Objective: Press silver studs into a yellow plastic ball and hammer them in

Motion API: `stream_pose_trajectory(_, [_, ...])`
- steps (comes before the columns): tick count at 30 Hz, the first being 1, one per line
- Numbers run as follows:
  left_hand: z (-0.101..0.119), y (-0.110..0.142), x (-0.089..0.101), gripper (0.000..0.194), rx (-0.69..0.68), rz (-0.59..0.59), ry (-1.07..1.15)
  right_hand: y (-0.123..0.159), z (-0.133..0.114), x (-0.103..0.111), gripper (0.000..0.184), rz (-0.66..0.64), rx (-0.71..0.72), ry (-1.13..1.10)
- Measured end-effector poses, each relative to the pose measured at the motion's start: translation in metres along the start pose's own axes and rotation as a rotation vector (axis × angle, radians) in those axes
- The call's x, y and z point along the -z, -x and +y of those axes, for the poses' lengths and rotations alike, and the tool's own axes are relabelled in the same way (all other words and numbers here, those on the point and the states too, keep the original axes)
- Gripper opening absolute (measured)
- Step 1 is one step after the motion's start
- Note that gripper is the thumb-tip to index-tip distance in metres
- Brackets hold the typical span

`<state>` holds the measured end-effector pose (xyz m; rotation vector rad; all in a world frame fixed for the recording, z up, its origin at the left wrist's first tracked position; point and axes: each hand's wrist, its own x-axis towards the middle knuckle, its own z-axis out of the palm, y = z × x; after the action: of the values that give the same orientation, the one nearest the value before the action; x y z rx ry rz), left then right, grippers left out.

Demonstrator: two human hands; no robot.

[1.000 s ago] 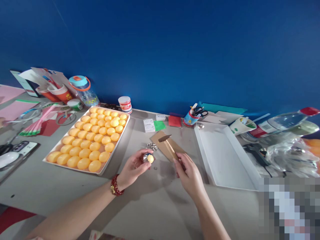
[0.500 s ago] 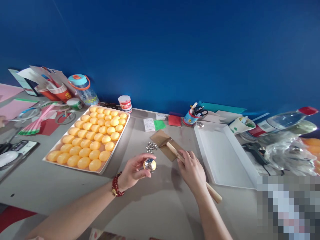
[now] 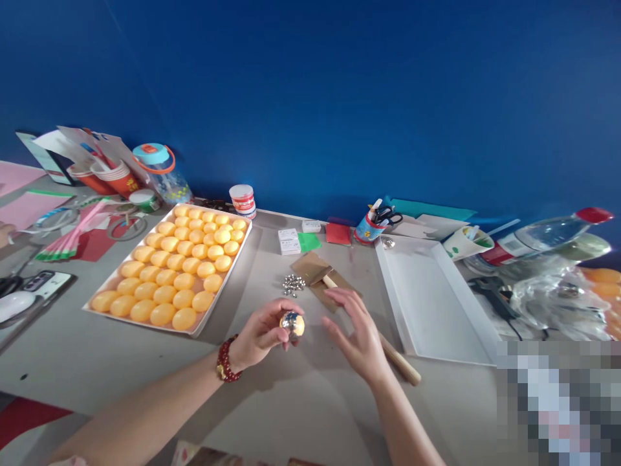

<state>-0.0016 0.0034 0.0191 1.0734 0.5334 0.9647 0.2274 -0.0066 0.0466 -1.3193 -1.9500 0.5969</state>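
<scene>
My left hand [image 3: 262, 331], fingers curled around it, holds a small ball [image 3: 294, 323] that is shiny silver with a patch of yellow-orange showing. My right hand [image 3: 356, 336] is open, its fingers spread toward the ball and nothing in them. Beneath it lies a hammer, its wooden handle [image 3: 403, 364] slanting across the table and its head resting on a piece of brown card [image 3: 310, 268]. Beyond the ball sits a loose heap of small silver studs [image 3: 293, 285].
A shallow box of orange table-tennis balls [image 3: 165, 278] stands at left, a white tray [image 3: 436, 298] at right. Small white boxes [image 3: 290, 241], a cup with scissors [image 3: 371, 226] and a blue-lidded bottle [image 3: 162, 173] line the back. A glue gun [image 3: 497, 298] lies beyond the tray.
My right hand has let go of the hammer's handle, leaving it on the table, and opened toward the ball. The ball has turned slightly in my left hand.
</scene>
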Motion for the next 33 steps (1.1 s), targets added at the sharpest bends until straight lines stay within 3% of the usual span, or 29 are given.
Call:
stream_pose_trajectory(3, [0.001,-0.001,-0.004,0.050,0.017,-0.056,0.010,0.005,-0.023,-0.006,0.052,-0.102,0.100,-0.147])
stream_pose_trajectory(6, [0.001,-0.001,-0.006,0.046,0.021,-0.106,0.011,0.008,-0.033,-0.015,0.050,-0.136,0.142,-0.154])
stream_pose_trajectory(16, [0.003,0.001,-0.007,0.039,0.050,-0.107,0.009,0.009,-0.032,-0.028,0.043,0.035,0.196,-0.161])
stream_pose_trajectory(26, [0.002,0.002,-0.004,0.029,0.078,-0.115,0.027,0.007,-0.030,-0.031,0.046,0.043,0.251,-0.205])
stream_pose_trajectory(33, [0.004,0.002,-0.004,0.037,0.069,-0.187,0.022,0.009,-0.030,-0.031,0.051,-0.016,0.223,-0.243])
